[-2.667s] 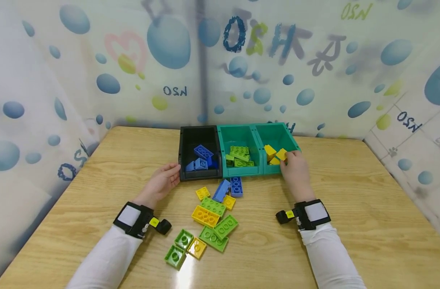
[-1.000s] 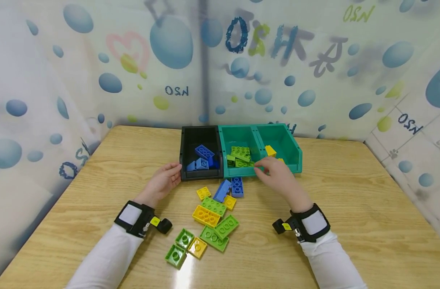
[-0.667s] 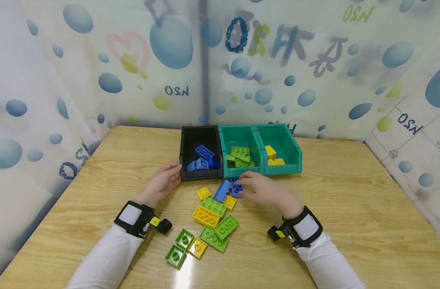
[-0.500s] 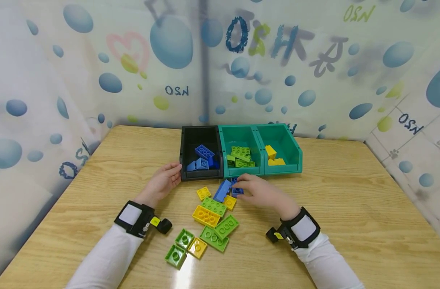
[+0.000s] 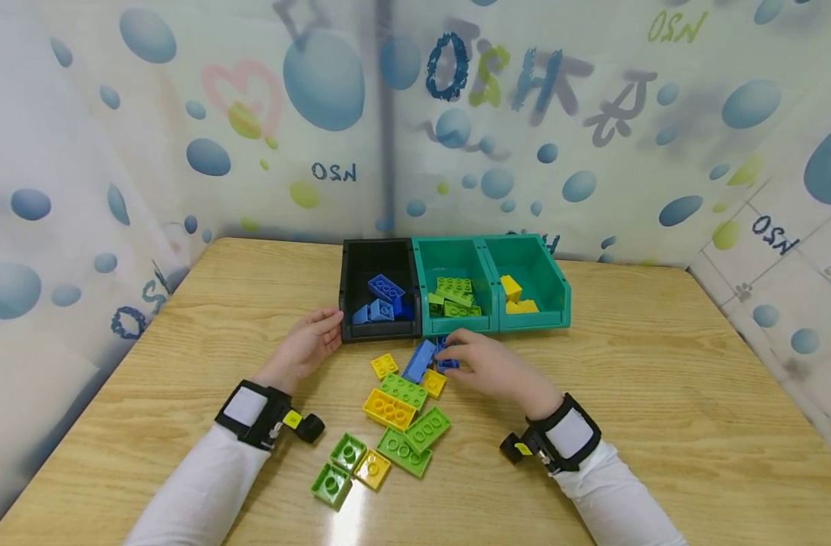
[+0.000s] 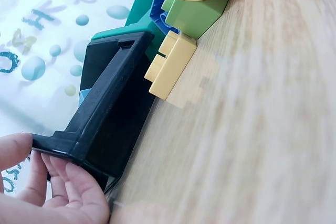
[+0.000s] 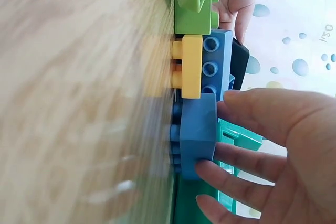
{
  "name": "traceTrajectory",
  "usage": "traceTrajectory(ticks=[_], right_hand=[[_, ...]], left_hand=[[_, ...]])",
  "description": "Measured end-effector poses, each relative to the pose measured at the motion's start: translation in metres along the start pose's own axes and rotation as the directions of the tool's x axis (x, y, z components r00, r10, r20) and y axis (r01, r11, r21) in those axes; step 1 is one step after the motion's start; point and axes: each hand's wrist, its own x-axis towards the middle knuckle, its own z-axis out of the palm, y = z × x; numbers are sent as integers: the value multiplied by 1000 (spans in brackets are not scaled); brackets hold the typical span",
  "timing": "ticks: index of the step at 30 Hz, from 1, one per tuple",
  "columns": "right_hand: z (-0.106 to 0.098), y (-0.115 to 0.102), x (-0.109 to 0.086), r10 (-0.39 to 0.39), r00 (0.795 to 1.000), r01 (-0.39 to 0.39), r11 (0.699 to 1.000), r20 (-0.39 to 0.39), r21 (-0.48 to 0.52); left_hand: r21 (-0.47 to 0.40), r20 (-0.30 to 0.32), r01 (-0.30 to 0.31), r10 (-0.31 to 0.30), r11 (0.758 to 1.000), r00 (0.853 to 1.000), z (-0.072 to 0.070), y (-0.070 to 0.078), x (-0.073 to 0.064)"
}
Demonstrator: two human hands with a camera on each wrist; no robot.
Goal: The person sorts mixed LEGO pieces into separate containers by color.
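In the head view my left hand (image 5: 308, 351) holds the left front corner of the black bin (image 5: 381, 331). Its thumb lies on the rim and its fingers curl below, as the left wrist view shows. My right hand (image 5: 493, 365) reaches down in front of the green bins (image 5: 493, 324). Its thumb and fingers are bent about a dark blue brick (image 7: 197, 135) lying studs down on the table. A lighter blue brick (image 5: 419, 361) lies just left of it, and a small yellow brick (image 5: 434, 384) sits close by. Part of the dark blue brick is hidden by my fingers.
Blue bricks (image 5: 386, 287) lie in the black bin, green bricks (image 5: 454, 287) in the middle bin, yellow bricks (image 5: 511, 288) in the right one. Loose green bricks (image 5: 403, 390) and yellow bricks (image 5: 389, 409) are scattered on the wooden table (image 5: 661, 394). A patterned curtain (image 5: 593, 114) hangs behind.
My right hand has left the yellow bricks in the right bin, moved left and toward me, and come down around the dark blue brick. The left hand has stayed at the black bin.
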Motion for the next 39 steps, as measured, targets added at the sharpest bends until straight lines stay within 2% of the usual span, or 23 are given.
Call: traceTrajectory(ticks=[10, 21, 28, 33, 36, 39], right_hand=[[-2, -1, -1, 5, 1000, -5, 1000, 2, 25], [-7, 4, -4, -7, 1000, 8, 1000, 14, -6], [-9, 1, -5, 94, 995, -94, 995, 43, -23], [-11, 2, -6, 154, 988, -154, 988, 27, -10], [-13, 5, -7, 217, 976, -217, 976, 35, 2], [-14, 7, -7, 274, 959, -275, 962, 77, 3]], left_hand=[[-7, 0, 4, -4, 1000, 1000, 0, 0, 0], [-23, 14, 8, -7, 1000, 1000, -2, 0, 1], [-22, 6, 11, -11, 1000, 1000, -1, 0, 0], [-16, 1, 13, -13, 1000, 1000, -1, 0, 1], [-15, 3, 13, -13, 1000, 1000, -1, 0, 2], [-15, 2, 15, -15, 1000, 1000, -1, 0, 2]])
